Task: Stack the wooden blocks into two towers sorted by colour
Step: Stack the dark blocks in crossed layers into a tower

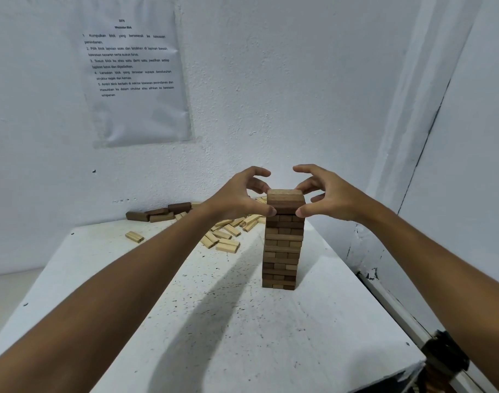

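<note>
Two bare forearms reach in from the lower corners, closest to the lens, converging toward the middle of a white table [242,336] whose painted top is rough and peppered with dark specks. On it stands the dark tower [283,242], a squared column of brown wooden blocks laid in crossing layers, the grain and end faces showing as small rectangles; a few paler pieces sit among the lower layers. The left hand [239,198] and right hand [327,194] flank the tower's top layers. Each thumb presses the near face of the uppermost blocks while curled fingers touch the far top edge, so both hands pinch the top of the stack from opposite sides, index fingers arched above it. Beyond the left hand, pale blocks [228,236] lie scattered flat and loose, one [134,237] lying apart to the left. Farther back, near the wall, lie several dark blocks [160,213]. A printed sheet [134,80] in glossy plastic hangs on the textured white wall.
</note>
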Available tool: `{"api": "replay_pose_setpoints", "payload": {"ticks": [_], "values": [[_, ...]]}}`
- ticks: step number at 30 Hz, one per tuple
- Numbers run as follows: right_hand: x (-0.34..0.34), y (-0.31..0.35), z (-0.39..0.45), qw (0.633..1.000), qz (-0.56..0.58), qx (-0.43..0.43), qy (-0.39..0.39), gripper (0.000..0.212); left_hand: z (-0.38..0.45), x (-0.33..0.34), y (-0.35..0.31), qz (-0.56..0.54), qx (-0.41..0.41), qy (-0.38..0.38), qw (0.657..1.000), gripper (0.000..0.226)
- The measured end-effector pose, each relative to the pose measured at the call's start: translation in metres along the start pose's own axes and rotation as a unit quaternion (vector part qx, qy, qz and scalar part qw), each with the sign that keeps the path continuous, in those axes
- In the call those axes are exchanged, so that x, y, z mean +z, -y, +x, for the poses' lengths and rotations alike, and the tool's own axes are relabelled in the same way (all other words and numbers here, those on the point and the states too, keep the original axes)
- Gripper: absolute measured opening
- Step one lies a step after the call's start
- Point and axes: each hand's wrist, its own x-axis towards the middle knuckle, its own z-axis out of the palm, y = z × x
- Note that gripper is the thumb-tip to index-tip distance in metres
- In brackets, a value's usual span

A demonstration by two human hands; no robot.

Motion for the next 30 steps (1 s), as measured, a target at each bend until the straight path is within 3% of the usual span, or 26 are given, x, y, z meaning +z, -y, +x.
{"api": "replay_pose_setpoints", "payload": {"ticks": [30], "values": [[0.0007,-0.0029,0.0001,1.000,-0.015,0.021,0.017,0.099,0.0007,0.0002,0.0033,0.014,0.007,0.007,1.000,0.073]]}}
